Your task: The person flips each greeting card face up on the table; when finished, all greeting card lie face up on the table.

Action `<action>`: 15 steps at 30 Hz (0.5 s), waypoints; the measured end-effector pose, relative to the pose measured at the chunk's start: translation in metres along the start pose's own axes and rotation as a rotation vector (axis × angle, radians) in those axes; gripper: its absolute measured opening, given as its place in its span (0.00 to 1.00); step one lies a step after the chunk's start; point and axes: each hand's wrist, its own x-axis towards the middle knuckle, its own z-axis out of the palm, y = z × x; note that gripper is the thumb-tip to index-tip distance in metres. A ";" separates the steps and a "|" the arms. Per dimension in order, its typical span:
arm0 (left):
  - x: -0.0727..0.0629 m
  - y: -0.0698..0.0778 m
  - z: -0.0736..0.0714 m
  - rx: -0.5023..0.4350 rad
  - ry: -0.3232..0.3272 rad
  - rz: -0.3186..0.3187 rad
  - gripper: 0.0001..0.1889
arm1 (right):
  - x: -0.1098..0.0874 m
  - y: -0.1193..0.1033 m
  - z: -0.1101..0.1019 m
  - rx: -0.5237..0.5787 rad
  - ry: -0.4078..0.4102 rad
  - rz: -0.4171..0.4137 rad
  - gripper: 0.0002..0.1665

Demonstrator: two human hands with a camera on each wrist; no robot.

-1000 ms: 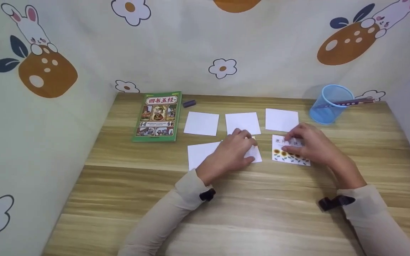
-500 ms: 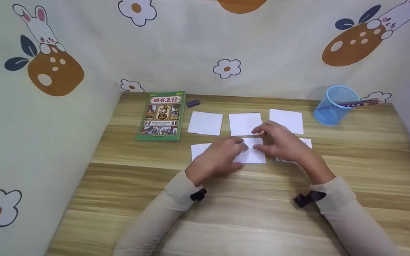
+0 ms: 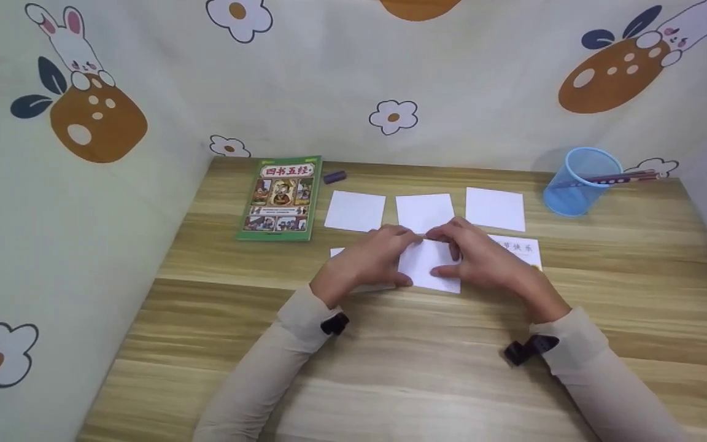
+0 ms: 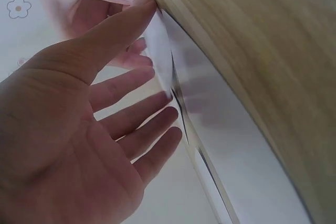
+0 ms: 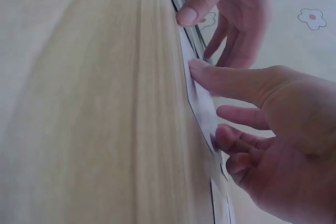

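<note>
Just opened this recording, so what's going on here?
A person is handling a square white paper card at a wood-grain table. Their left hand touches its left side, while their right hand holds it from the right. Three blank white cards lie in a row behind. Another white card lies partly hidden by the left hand, and a white card printed with dark characters is partly covered by the right.

On my feed the white card (image 3: 418,263) mid-frame looked like smooth matt paper, the tabletop (image 3: 439,368) wood-grained, the cup (image 3: 567,197) upper right kinda plasticky, the sleeves (image 3: 267,374) matt cloth.
</note>
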 end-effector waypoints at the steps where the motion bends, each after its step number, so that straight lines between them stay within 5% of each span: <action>1: -0.001 -0.001 0.000 -0.003 0.010 0.007 0.42 | 0.001 -0.001 0.000 0.007 0.012 -0.008 0.35; 9: -0.003 -0.003 -0.001 -0.018 0.140 0.057 0.41 | 0.007 -0.005 0.001 0.059 0.109 -0.015 0.21; 15: 0.003 0.004 -0.008 -0.226 0.230 0.184 0.30 | 0.007 -0.001 -0.002 0.160 0.215 0.025 0.09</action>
